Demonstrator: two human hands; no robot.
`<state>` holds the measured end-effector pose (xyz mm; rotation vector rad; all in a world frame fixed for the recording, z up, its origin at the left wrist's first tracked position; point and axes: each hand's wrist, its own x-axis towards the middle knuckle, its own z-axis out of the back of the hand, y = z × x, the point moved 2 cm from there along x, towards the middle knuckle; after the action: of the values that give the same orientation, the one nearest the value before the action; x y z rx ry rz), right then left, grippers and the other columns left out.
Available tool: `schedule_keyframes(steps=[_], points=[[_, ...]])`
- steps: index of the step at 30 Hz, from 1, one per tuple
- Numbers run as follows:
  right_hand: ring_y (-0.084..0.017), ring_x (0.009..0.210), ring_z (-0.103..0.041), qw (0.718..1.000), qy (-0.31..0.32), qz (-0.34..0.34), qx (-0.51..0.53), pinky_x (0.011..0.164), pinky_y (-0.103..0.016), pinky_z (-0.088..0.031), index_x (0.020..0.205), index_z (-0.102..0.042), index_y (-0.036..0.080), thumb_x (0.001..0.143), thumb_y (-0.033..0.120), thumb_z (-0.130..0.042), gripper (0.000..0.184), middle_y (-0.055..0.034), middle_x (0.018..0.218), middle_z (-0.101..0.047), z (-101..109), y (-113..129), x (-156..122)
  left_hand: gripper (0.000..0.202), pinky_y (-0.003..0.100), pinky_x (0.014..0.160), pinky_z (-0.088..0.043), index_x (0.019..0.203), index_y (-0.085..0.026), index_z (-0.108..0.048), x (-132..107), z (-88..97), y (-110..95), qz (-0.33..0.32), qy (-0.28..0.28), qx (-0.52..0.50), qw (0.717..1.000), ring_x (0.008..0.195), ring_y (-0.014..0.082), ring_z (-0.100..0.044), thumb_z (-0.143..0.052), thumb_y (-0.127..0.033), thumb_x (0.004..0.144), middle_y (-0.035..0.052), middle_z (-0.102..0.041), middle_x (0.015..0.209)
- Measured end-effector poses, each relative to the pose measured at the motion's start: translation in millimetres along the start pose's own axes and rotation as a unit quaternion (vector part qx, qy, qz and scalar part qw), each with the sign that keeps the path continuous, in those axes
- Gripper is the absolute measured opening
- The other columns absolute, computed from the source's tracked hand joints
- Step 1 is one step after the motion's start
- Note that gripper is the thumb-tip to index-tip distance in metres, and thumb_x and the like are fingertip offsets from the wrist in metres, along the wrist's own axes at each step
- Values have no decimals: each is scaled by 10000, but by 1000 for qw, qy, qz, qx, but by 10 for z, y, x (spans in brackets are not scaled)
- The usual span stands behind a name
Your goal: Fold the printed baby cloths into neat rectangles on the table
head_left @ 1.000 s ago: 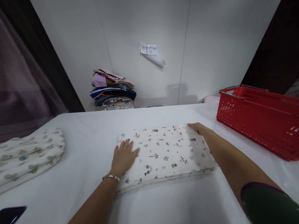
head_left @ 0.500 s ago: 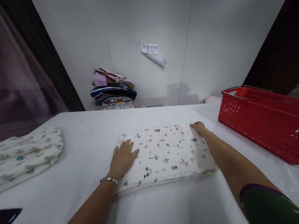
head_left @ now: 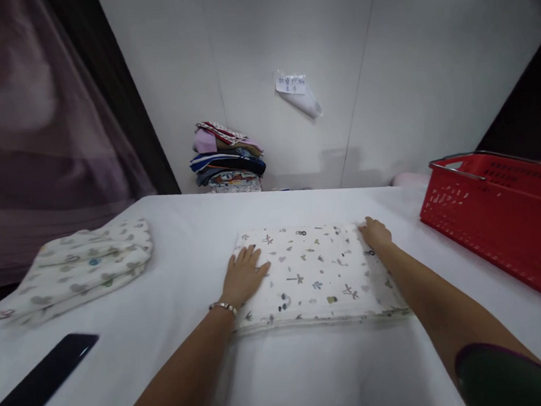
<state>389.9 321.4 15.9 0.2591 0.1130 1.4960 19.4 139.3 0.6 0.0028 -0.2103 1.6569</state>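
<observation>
A white cloth with small printed motifs (head_left: pixel 313 275) lies folded into a flat, layered rectangle in front of me. My left hand (head_left: pixel 243 276) rests flat on its left side, fingers spread, with a bracelet on the wrist. At the far right corner, my right hand (head_left: pixel 375 234) has its fingers curled closed at the cloth's edge; the fingertips are partly hidden. A second, loosely bunched white cloth with grey and green prints (head_left: pixel 90 268) lies to the left, apart from my hands.
A red plastic basket (head_left: pixel 502 222) with metal handles stands on the right of the white-covered table (head_left: pixel 186 224). A dark, flat, shiny object (head_left: pixel 40 391) lies at the front left. Stacked folded fabrics (head_left: pixel 228 159) sit behind the table against the wall, below a taped paper sign (head_left: pixel 292 86).
My view has turned slightly left, so everything appears further right. The right hand's fingers look more curled at the corner. The left hand stays flat on the cloth.
</observation>
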Motion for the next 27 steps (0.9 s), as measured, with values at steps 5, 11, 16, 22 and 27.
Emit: schedule_keyframes(steps=[5, 11, 16, 22, 27], points=[[-273, 1363, -240, 974, -81, 191, -89, 1072, -437, -225, 1366, -376, 127, 933, 362, -359, 493, -158, 1458, -348, -92, 144, -207, 545, 484, 1113, -184, 1376, -246, -422, -26, 11, -14, 0, -7, -13, 1000, 1388, 261, -241, -345, -508, 904, 64, -328, 1494], [-278, 1385, -209, 980, 63, 166, -93, 1078, -529, -181, 1386, -367, 160, 926, 508, -303, 581, -113, 1508, -282, -285, 127, -283, 554, 478, 1114, -179, 1368, -234, -427, -26, 4, -7, -4, -10, -17, 1000, 1389, 252, -236, -341, -524, 904, 71, -321, 1497], [-282, 1397, -182, 973, 21, 192, -123, 1101, -523, -124, 1396, -371, 135, 931, 477, -309, 580, -141, 1509, -271, -216, 240, -404, 539, 475, 1111, -181, 1364, -248, -426, -36, -12, 0, 0, -11, -20, 1000, 1386, 249, -242, -328, -522, 910, 68, -326, 1497], [-245, 1412, -155, 964, 68, 243, -85, 1118, -469, -158, 1433, -335, 175, 929, 502, -270, 605, -93, 1534, -215, -374, 209, -720, 531, 470, 1112, -173, 1324, -262, -469, 37, 34, 20, 17, 30, -71, 997, 1390, 252, -233, -373, -546, 885, 49, -327, 1498], [-249, 1410, -163, 966, 65, 236, -79, 1115, -490, -166, 1432, -344, 193, 923, 497, -262, 598, -85, 1532, -219, -451, 161, -738, 479, 325, 1013, -334, 1222, -219, -568, 317, 231, 218, 163, -6, -143, 976, 1250, 211, -452, -292, -475, 925, 74, -531, 1345]])
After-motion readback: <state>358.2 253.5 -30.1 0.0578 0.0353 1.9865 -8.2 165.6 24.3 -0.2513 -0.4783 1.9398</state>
